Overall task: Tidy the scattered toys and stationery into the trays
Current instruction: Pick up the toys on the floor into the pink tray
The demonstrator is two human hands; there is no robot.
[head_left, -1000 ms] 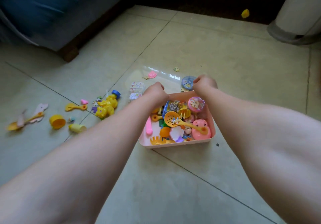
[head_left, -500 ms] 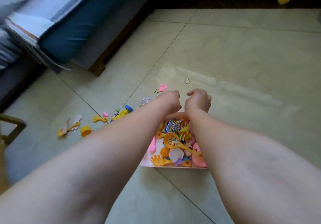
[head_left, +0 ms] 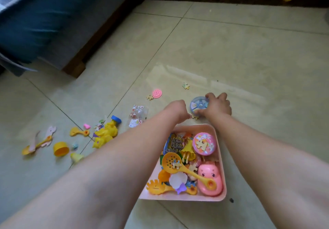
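The right hand (head_left: pixel 217 105) curls its fingers round a round, blue-lidded plastic case (head_left: pixel 198 105) on the floor. Just beside it, the left hand (head_left: pixel 176 110) is fisted, its hold unclear; behind both sits the toy-filled pink plastic tray (head_left: pixel 220 159).

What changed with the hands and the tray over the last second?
The right hand left the far rim of the pink tray, reached out beyond it and now grips the round blue case on the floor. The left hand also came off the rim and hangs curled just past the tray, over a puzzle piece. The tray, its contents and the toys scattered to the left stayed put.
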